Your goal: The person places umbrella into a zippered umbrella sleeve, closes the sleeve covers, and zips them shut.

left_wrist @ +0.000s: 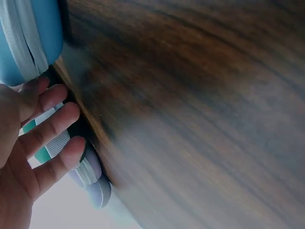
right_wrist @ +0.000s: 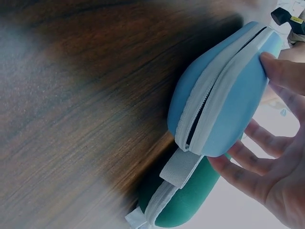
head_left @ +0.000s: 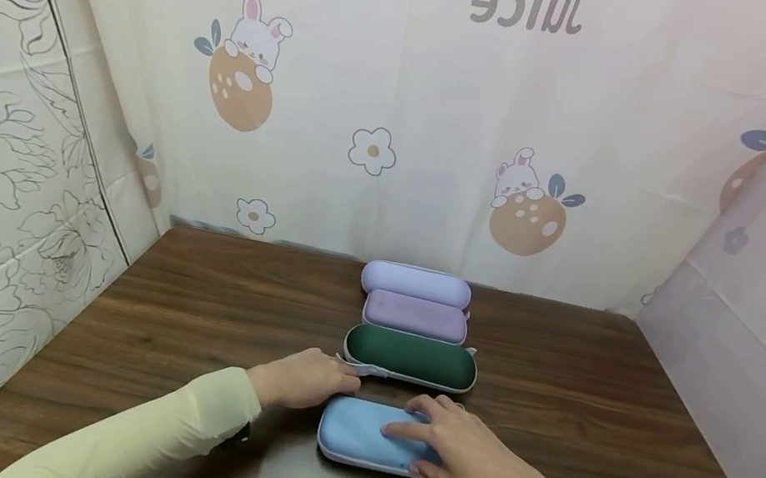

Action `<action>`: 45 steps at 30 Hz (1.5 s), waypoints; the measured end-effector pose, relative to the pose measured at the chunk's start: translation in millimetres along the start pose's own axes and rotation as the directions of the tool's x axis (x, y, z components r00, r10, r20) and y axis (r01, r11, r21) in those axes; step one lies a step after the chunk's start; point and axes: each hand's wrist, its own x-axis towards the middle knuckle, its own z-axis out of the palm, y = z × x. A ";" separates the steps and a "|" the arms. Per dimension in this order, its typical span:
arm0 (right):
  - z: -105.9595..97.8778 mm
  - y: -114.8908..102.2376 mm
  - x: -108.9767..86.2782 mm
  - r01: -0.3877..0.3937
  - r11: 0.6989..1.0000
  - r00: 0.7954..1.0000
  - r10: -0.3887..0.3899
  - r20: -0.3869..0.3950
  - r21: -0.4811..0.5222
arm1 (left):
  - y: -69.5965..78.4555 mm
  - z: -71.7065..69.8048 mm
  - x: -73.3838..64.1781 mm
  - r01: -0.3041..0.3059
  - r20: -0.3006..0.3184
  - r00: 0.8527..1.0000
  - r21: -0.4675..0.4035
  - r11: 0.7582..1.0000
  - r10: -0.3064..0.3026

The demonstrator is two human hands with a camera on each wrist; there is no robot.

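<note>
A light blue zip-up glasses case (head_left: 351, 428) lies on the table in front of the person. The right hand (head_left: 469, 452) holds its right part from above, thumb at the near side and fingers spread over the top and far edge. In the right wrist view, a dark gap shows between the zipper bands (right_wrist: 202, 109) at that end. The left hand (head_left: 310, 379) is at the case's far left corner. In the left wrist view, its thumb and forefinger meet at the zipper's end, the other fingers spread; the pull itself is hidden.
Beyond the blue case, a dark green case (head_left: 409, 355), a purple case (head_left: 416, 315) and a lavender case (head_left: 416, 283) lie in a row toward the back. A grey strap (head_left: 369, 369) on the green one lies by the left fingers. Printed curtains stand behind the brown table (head_left: 230, 289).
</note>
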 end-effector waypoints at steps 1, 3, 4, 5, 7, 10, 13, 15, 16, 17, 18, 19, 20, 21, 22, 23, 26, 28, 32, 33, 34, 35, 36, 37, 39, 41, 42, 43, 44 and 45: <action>0.2 -0.7 -0.1 -0.005 1.000 1.000 0.005 -0.001 0.002 | -0.3 0.0 -1.2 -0.010 -0.021 1.000 0.015 1.000 0.011; 0.9 -2.1 -0.4 -0.014 1.000 1.000 0.014 -0.006 0.003 | -1.2 0.4 -5.0 -0.019 -0.064 0.998 0.051 0.998 0.022; 1.2 -2.9 -0.7 -0.021 1.000 1.000 0.021 -0.006 0.003 | -1.6 0.8 -7.4 -0.016 -0.082 0.996 0.066 0.998 0.021; 1.7 -3.7 -0.8 -0.027 1.000 1.000 0.027 -0.010 0.003 | -1.7 1.1 -10.0 -0.009 -0.093 0.996 0.074 0.997 0.016; 2.4 -5.5 -1.5 -0.042 0.999 0.999 0.042 -0.017 0.002 | -1.1 2.3 -15.2 0.002 -0.109 0.994 0.099 0.995 0.008; 3.9 -8.6 -2.5 -0.074 0.997 0.997 0.074 -0.027 0.000 | 2.0 3.6 -21.2 0.009 -0.132 0.991 0.152 0.988 0.011; 5.1 -12.9 -2.7 -0.117 0.993 0.993 0.117 -0.019 0.005 | 6.4 4.4 -25.8 0.011 -0.171 0.985 0.222 0.975 0.028; 5.6 -16.0 -2.0 -0.147 0.989 0.989 0.147 -0.004 0.012 | 8.5 5.5 -29.1 0.022 -0.196 0.980 0.249 0.968 0.028; 5.8 -17.8 -1.5 -0.163 0.987 0.987 0.163 0.005 0.014 | 9.5 6.0 -31.3 0.030 -0.204 0.979 0.257 0.966 0.024; 6.2 -19.4 -1.2 -0.176 0.984 0.984 0.176 0.015 0.019 | 10.3 6.3 -33.6 0.038 -0.208 0.978 0.255 0.966 0.016; 6.5 -20.9 -1.1 -0.189 0.982 0.982 0.188 0.022 0.021 | 11.0 6.4 -36.2 0.045 -0.212 0.977 0.251 0.967 0.009; 6.8 -22.1 -1.3 -0.202 0.979 0.979 0.201 0.027 0.022 | 11.7 6.8 -38.8 0.052 -0.212 0.977 0.245 0.968 0.001; 7.1 -23.2 -1.7 -0.214 0.977 0.977 0.213 0.030 0.021 | 12.6 6.9 -41.7 0.059 -0.213 0.977 0.234 0.971 -0.008; 7.5 -24.2 -2.3 -0.225 0.974 0.974 0.225 0.033 0.021 | 13.6 6.8 -44.6 0.065 -0.215 0.976 0.219 0.974 -0.017; 7.8 -25.0 -2.7 -0.235 0.972 0.972 0.234 0.033 0.020 | 14.8 7.0 -47.4 0.068 -0.217 0.976 0.206 0.976 -0.022; 8.2 -26.0 -3.2 -0.242 0.970 0.970 0.241 0.030 0.017 | 16.1 6.7 -50.1 0.071 -0.224 0.974 0.189 0.979 -0.028; 8.7 -29.3 -3.4 -0.263 0.965 0.965 0.263 0.008 0.002 | 21.3 6.4 -55.6 0.076 -0.257 0.966 0.148 0.986 -0.035; 8.9 -32.5 -2.8 -0.272 0.962 0.962 0.272 -0.016 -0.007 | 25.3 6.6 -57.3 0.075 -0.284 0.958 0.128 0.989 -0.036; 6.9 -39.8 -2.5 -0.273 0.962 0.961 0.272 -0.042 -0.028 | 30.8 7.9 -55.3 0.092 -0.312 0.949 0.121 0.988 -0.050; 5.3 -40.6 -2.5 -0.267 0.963 0.964 0.266 -0.032 -0.028 | 31.2 8.3 -53.7 0.101 -0.312 0.948 0.125 0.987 -0.058; 3.0 -40.6 -2.6 -0.257 0.966 0.966 0.257 -0.016 -0.022 | 31.2 8.5 -51.7 0.112 -0.309 0.949 0.130 0.985 -0.067; 0.0 -39.7 -2.9 -0.245 0.970 0.970 0.245 0.010 -0.011 | 31.0 8.5 -49.5 0.122 -0.303 0.950 0.137 0.983 -0.076; -3.6 -37.6 -3.1 -0.228 0.974 0.973 0.227 0.045 0.010 | 30.4 8.5 -47.1 0.131 -0.297 0.951 0.144 0.981 -0.083; -7.2 -34.5 -3.2 -0.201 0.979 0.977 0.199 0.077 0.020 | 29.7 8.3 -44.6 0.138 -0.290 0.953 0.149 0.979 -0.090; -14.6 -26.4 -2.4 -0.098 0.995 0.986 0.100 0.133 -0.021 | 27.9 7.9 -40.5 0.146 -0.278 0.955 0.149 0.978 -0.101; -17.4 -15.7 1.1 0.073 0.990 0.986 -0.053 0.159 -0.125 | 25.9 7.7 -37.8 0.154 -0.264 0.958 0.142 0.978 -0.112; -18.0 -10.6 3.9 0.177 0.963 0.976 -0.145 0.165 -0.204 | 25.1 7.6 -36.9 0.158 -0.257 0.959 0.141 0.977 -0.118; -17.4 -6.0 6.9 0.274 0.915 0.958 -0.235 0.162 -0.295 | 24.7 7.5 -36.2 0.163 -0.249 0.960 0.135 0.977 -0.125; -16.2 -1.8 10.2 0.356 0.856 0.934 -0.316 0.165 -0.376 | 24.4 7.5 -35.5 0.167 -0.241 0.962 0.130 0.977 -0.132; -14.6 1.6 13.4 0.418 0.798 0.908 -0.381 0.174 -0.434 | 24.5 7.5 -34.8 0.169 -0.235 0.963 0.128 0.977 -0.136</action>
